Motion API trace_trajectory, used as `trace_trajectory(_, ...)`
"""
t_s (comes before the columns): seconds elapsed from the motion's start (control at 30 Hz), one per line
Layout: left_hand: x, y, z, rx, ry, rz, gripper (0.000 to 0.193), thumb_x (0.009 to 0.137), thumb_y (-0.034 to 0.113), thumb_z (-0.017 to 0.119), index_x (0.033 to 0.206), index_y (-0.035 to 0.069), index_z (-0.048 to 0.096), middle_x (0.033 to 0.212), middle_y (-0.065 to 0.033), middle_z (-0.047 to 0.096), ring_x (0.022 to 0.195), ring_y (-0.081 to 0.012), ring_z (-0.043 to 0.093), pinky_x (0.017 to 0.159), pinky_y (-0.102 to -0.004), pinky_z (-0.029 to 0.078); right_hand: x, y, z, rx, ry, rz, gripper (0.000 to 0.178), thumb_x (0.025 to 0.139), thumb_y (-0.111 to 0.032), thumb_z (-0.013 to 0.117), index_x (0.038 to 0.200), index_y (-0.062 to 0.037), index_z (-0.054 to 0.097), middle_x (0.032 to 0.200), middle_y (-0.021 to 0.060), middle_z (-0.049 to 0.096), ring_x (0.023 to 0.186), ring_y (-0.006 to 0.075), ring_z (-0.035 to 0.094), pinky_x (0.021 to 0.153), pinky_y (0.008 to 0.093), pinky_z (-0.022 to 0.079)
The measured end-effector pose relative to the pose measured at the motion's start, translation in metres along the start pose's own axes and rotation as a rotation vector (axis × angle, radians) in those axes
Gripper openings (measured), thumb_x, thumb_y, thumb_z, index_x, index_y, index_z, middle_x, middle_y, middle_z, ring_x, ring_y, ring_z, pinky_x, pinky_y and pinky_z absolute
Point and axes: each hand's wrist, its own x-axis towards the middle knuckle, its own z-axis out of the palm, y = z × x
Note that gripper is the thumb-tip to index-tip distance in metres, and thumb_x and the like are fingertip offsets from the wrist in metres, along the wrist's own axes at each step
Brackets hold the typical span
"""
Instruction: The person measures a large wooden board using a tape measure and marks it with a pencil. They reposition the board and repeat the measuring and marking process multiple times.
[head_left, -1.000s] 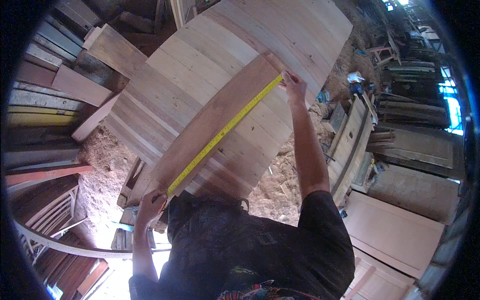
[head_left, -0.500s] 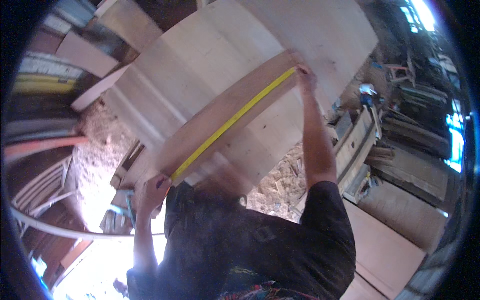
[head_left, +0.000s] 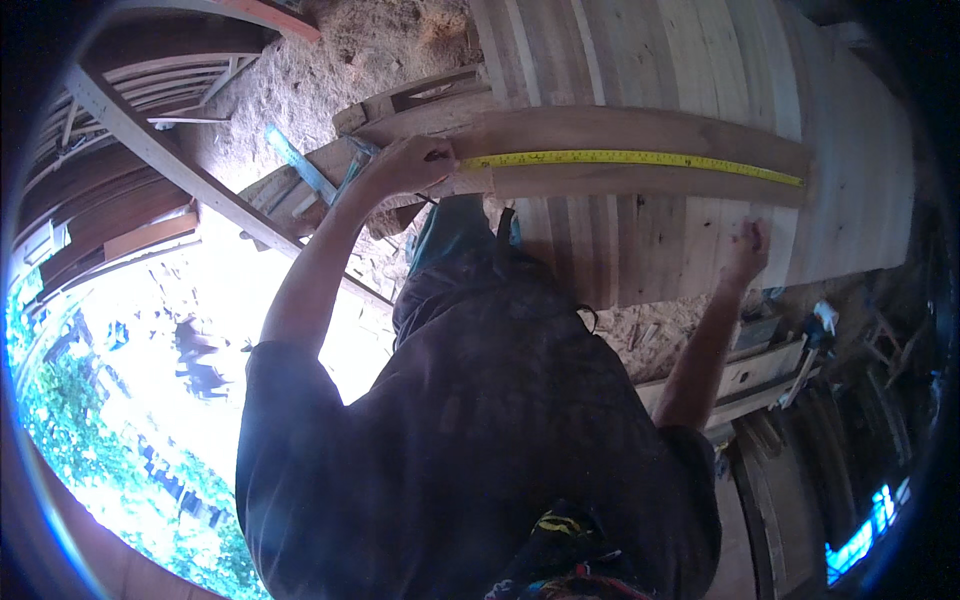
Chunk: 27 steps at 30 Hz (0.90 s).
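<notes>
A yellow tape measure lies stretched along a curved wooden board. My left hand is closed around the tape at the board's left end; its case is mostly hidden by the fingers. At the right, the tape's free end rests on the board with no hand on it. My right hand is off the tape, over the near part of a wide panel of joined wooden strips. Its fingers are slightly blurred and look loosely apart, with nothing seen in them. The curved board lies across this panel.
Wood shavings cover the ground beyond and beside the panel. A blue-green clamp-like piece sits left of my left hand. A long beam crosses at the left. At the right lie planks and a white-and-blue tool.
My right hand has let go of the tape's far end and drawn back toward me. The view has turned, so the board now runs nearly level. My left hand keeps its hold.
</notes>
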Motion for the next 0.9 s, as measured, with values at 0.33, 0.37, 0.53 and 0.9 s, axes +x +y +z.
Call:
trace_trajectory(0.33,0.007,-0.016,0.008,0.013,0.107,0.027,0.033,0.090,0.040,0.070,0.105,0.012,0.078,0.088,-0.0126,0.076,0.085,-0.0288,0.074,0.080,-0.0420,0.057,-0.102,-0.007,0.006,-0.083,0.004,0.154,0.036,0.096,-0.015,0.073,0.127,0.0021,0.065,0.123,0.0139,0.067,0.104,0.0214,0.066,0.082,0.0354,0.057)
trace_trajectory(0.37,0.007,-0.014,0.008,0.014,0.112,0.032,0.032,0.090,0.040,0.070,0.104,0.012,0.078,0.088,-0.0129,0.076,0.084,-0.0291,0.074,0.080,-0.0421,0.057,-0.107,-0.010,0.007,-0.064,0.004,0.144,0.035,0.096,-0.015,0.072,0.126,0.0017,0.065,0.122,0.0139,0.068,0.103,0.0212,0.066,0.082,0.0354,0.057)
trace_trajectory(0.53,0.009,-0.011,0.003,0.064,0.051,0.004,0.037,0.093,0.041,0.071,0.109,0.008,0.076,0.096,-0.0144,0.075,0.088,-0.0244,0.071,0.082,-0.0388,0.054,-0.132,0.000,0.003,-0.124,-0.042,0.154,0.040,0.100,-0.021,0.069,0.134,-0.0017,0.063,0.130,0.0099,0.065,0.111,0.0199,0.063,0.085,0.0370,0.055)
trace_trajectory(0.9,0.011,-0.017,0.007,0.033,0.144,0.092,0.039,0.095,0.039,0.068,0.096,0.000,0.072,0.073,-0.0129,0.068,0.068,-0.0166,0.061,0.065,-0.0397,0.049,-0.120,-0.026,0.058,-0.245,-0.084,-0.353,0.022,0.098,-0.013,0.068,0.117,-0.0031,0.068,0.112,0.0077,0.067,0.100,0.0190,0.064,0.085,0.0348,0.056)
